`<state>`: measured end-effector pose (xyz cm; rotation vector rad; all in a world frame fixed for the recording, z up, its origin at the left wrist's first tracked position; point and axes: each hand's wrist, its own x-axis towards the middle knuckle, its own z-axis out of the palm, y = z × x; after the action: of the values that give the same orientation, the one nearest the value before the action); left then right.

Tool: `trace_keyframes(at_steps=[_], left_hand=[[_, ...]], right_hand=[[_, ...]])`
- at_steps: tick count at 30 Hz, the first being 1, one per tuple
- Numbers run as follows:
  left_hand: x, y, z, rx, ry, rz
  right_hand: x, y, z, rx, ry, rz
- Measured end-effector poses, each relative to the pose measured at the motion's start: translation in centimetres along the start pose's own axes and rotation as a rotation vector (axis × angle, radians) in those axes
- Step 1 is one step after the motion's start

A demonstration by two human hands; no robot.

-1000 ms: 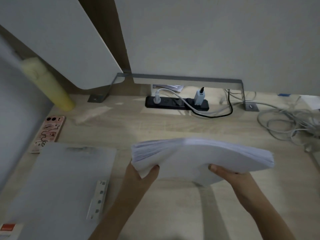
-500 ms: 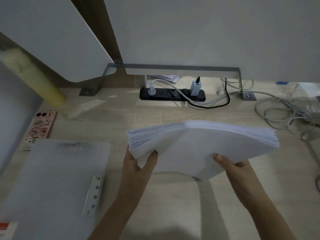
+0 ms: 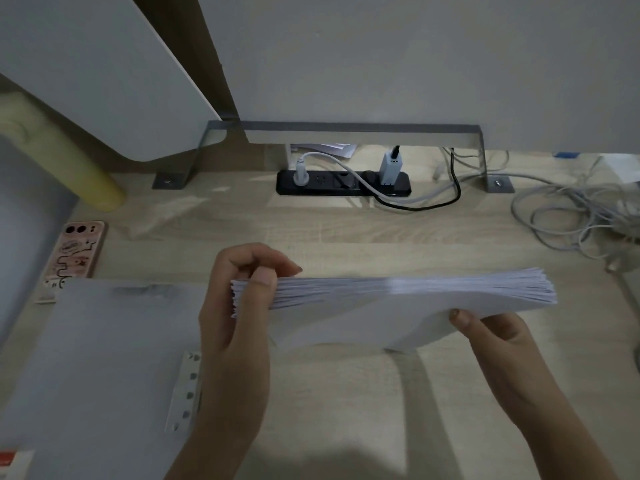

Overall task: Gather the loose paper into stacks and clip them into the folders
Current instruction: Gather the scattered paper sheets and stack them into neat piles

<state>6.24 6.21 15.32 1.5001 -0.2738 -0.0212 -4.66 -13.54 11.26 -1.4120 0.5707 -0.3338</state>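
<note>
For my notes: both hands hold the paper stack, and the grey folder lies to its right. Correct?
No. The head view shows the grey folder lying to the left of the paper stack. The left hand and right hand do hold the stack.

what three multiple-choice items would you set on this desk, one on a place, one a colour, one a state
1. Where is the phone? A) on the desk, left side, beyond the folder B) right side C) near edge, centre
2. What colour is the power strip? A) white B) black C) yellow
3. The paper stack is: A) lying untouched B) held by the left hand and right hand C) clipped into the folder
Answers: 1 A, it lies past the folder's far left corner; 2 B, its body is black; 3 B, each hand grips one end.
</note>
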Motion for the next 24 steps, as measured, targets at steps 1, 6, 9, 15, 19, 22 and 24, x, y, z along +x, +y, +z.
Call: trace_keyframes(at_steps=[1, 6, 9, 15, 19, 22, 24], left_hand=[[0.1, 0.0, -0.1, -0.012, -0.004, 0.005], [0.0, -1.1, -0.9, -0.04, -0.046, -0.021], [-1.0, -2.8, -0.6, 0.013, 0.006, -0.178], [-1.2, -2.6, -0.9, 0.056, -0.051, -0.02], [-1.2, -3.3, -0.7, 0.048, -0.17, -0.015], [-2.0, -3.5, 1.0, 0.041, -0.122, -0.063], [-1.8, -3.3, 1.3, -0.021, -0.067, -0.095]], right_hand=[[0.0, 0.1, 0.0, 0.007, 0.001, 0.012], [0.0, 1.1, 0.5, 0.012, 0.037, 0.049], [0.1, 1.2, 1.3, -0.002, 0.052, 0.011], [0.2, 0.8, 0.0, 0.078, 0.061, -0.091], [0.3, 1.7, -0.7, 0.043, 0.077, -0.014], [0.4, 1.2, 0.3, 0.024, 0.103, -0.073], [0.2, 1.1, 0.3, 0.038, 0.101, -0.103]])
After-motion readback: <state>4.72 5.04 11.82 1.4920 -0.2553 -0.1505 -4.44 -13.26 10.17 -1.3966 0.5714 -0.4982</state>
